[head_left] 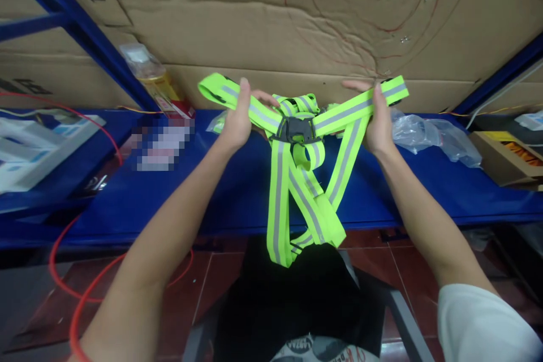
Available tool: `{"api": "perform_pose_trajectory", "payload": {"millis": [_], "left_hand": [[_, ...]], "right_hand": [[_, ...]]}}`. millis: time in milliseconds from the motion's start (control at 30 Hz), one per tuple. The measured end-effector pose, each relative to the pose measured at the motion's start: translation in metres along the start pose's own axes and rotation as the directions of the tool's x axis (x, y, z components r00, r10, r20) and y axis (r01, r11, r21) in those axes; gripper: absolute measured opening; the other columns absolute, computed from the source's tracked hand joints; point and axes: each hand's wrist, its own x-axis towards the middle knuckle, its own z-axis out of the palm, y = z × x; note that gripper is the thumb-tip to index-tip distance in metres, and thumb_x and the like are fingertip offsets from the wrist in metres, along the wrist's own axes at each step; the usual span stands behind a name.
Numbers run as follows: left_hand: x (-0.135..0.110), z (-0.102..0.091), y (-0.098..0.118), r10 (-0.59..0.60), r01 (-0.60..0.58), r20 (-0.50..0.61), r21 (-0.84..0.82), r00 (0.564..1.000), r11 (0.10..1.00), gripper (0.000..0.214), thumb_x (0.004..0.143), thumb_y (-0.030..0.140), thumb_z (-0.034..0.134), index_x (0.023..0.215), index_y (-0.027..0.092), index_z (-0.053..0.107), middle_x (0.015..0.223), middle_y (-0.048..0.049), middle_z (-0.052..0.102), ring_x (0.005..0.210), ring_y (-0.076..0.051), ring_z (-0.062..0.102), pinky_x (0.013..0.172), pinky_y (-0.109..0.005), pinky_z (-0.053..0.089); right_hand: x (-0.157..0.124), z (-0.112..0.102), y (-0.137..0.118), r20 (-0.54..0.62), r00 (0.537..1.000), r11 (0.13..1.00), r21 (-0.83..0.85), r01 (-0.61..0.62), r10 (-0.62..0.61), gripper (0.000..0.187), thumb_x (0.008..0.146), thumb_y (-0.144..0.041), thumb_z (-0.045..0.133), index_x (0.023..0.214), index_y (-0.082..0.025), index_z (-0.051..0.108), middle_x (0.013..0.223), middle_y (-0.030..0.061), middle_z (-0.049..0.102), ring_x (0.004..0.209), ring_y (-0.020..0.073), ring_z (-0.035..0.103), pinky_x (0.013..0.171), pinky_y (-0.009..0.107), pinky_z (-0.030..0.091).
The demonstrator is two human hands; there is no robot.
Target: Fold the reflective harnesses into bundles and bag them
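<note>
A neon-yellow reflective harness (278, 198) with grey stripes is held up in front of me, its two upper straps pulled out to either side. My left hand (241, 116) grips the left strap between thumb and fingers, and a folded loop sticks out past it. On the other side my right hand (377, 116) pinches the right strap, whose end points outward. A black plastic buckle (298, 129) joins the straps in the middle and looks fastened. Lower straps dangle in loops toward my lap. Behind the buckle, more neon-yellow webbing (303, 104) lies bunched up.
The blue shelf (237, 192) is backed by cardboard (237, 34). A bottle (148, 76) stands at the back left. Clear plastic bags (436, 136) and an open cardboard box (503, 158) are on the right. A red hose (63, 283) loops at lower left.
</note>
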Motion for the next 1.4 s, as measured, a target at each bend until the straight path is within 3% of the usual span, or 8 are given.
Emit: {"api": "perform_pose_trajectory", "payload": {"millis": [133, 267, 567, 667, 867, 967, 1133, 1400], "left_hand": [[-0.003, 0.001, -0.011, -0.164, 0.152, 0.265, 0.064, 0.950, 0.986, 0.071, 0.090, 0.088, 0.066, 0.081, 0.019, 0.079, 0.061, -0.0068, 0.071, 0.060, -0.022, 0.073, 0.055, -0.029, 0.056], [-0.017, 0.013, 0.018, -0.189, 0.202, 0.451, 0.020, 0.872, 0.979, 0.078, 0.088, 0.093, 0.059, 0.070, 0.019, 0.077, 0.064, -0.0110, 0.075, 0.063, -0.029, 0.077, 0.059, -0.037, 0.062], [-0.033, 0.000, 0.058, -0.273, 0.096, 0.808, 0.263, 0.523, 0.960, 0.053, 0.081, 0.073, 0.083, 0.093, 0.021, 0.089, 0.073, -0.0134, 0.080, 0.085, -0.035, 0.083, 0.076, -0.038, 0.064], [-0.025, -0.005, 0.037, -0.312, 0.162, 0.740, 0.270, 0.596, 0.949, 0.040, 0.084, 0.063, 0.087, 0.097, 0.025, 0.088, 0.082, -0.0083, 0.083, 0.080, -0.027, 0.081, 0.074, -0.031, 0.062], [-0.002, -0.019, -0.009, -0.349, 0.292, 0.424, 0.194, 0.836, 0.936, 0.053, 0.092, 0.072, 0.078, 0.100, 0.020, 0.087, 0.081, -0.0108, 0.079, 0.055, -0.020, 0.070, 0.056, -0.031, 0.057], [0.009, -0.026, -0.017, -0.251, 0.244, 0.150, 0.065, 0.956, 0.968, 0.056, 0.095, 0.074, 0.074, 0.099, 0.019, 0.083, 0.070, -0.0075, 0.072, 0.054, -0.020, 0.069, 0.062, -0.033, 0.062], [0.015, -0.021, -0.014, -0.144, 0.140, -0.045, -0.074, 0.989, 0.987, 0.062, 0.094, 0.077, 0.074, 0.115, 0.018, 0.078, 0.086, -0.0116, 0.080, 0.068, -0.022, 0.077, 0.075, -0.035, 0.067], [0.004, 0.000, 0.002, -0.172, 0.182, 0.071, -0.184, 0.983, 0.966, 0.069, 0.099, 0.085, 0.059, 0.106, 0.019, 0.078, 0.081, -0.0096, 0.077, 0.079, -0.027, 0.081, 0.063, -0.032, 0.065]], "right_hand": [[0.000, 0.015, 0.020, 0.254, 0.965, 0.988, 0.119, -0.101, 0.068, 0.071, 0.098, -0.083, 0.057, 0.144, -0.030, 0.071, 0.113, 0.0078, 0.085, 0.107, 0.0321, 0.083, 0.101, 0.054, 0.066], [-0.011, 0.033, 0.028, 0.577, 0.799, 0.947, 0.128, -0.293, 0.169, 0.058, 0.099, -0.066, 0.068, 0.142, -0.028, 0.072, 0.139, 0.0088, 0.081, 0.128, 0.0292, 0.078, 0.117, 0.051, 0.059], [-0.035, 0.025, 0.017, 0.917, 0.162, 0.706, -0.159, -0.690, 0.365, 0.050, 0.096, -0.061, 0.070, 0.112, -0.014, 0.078, 0.097, 0.0157, 0.088, 0.100, 0.0348, 0.087, 0.099, 0.048, 0.068], [-0.025, 0.020, 0.027, 0.861, 0.256, 0.710, -0.159, -0.686, 0.439, 0.043, 0.099, -0.053, 0.068, 0.113, -0.014, 0.079, 0.105, 0.0153, 0.088, 0.096, 0.0319, 0.087, 0.095, 0.045, 0.070], [0.002, 0.003, 0.024, 0.461, 0.788, 0.892, -0.021, -0.451, 0.409, 0.051, 0.101, -0.061, 0.059, 0.116, -0.018, 0.082, 0.108, 0.0120, 0.088, 0.093, 0.0305, 0.084, 0.086, 0.047, 0.072], [0.013, -0.011, 0.018, 0.173, 0.952, 0.963, 0.048, -0.265, 0.253, 0.062, 0.097, -0.073, 0.054, 0.116, -0.021, 0.081, 0.103, 0.0106, 0.086, 0.092, 0.0333, 0.083, 0.080, 0.051, 0.072], [0.026, -0.026, 0.019, -0.099, 0.995, 0.990, 0.142, -0.005, 0.019, 0.056, 0.094, -0.070, 0.054, 0.122, -0.028, 0.079, 0.099, 0.0048, 0.084, 0.102, 0.0284, 0.083, 0.088, 0.046, 0.069], [0.017, -0.007, 0.017, 0.064, 0.976, 0.965, 0.147, -0.215, 0.207, 0.079, 0.101, -0.086, 0.040, 0.139, -0.024, 0.072, 0.094, 0.0065, 0.084, 0.095, 0.0280, 0.083, 0.087, 0.048, 0.070]]}}
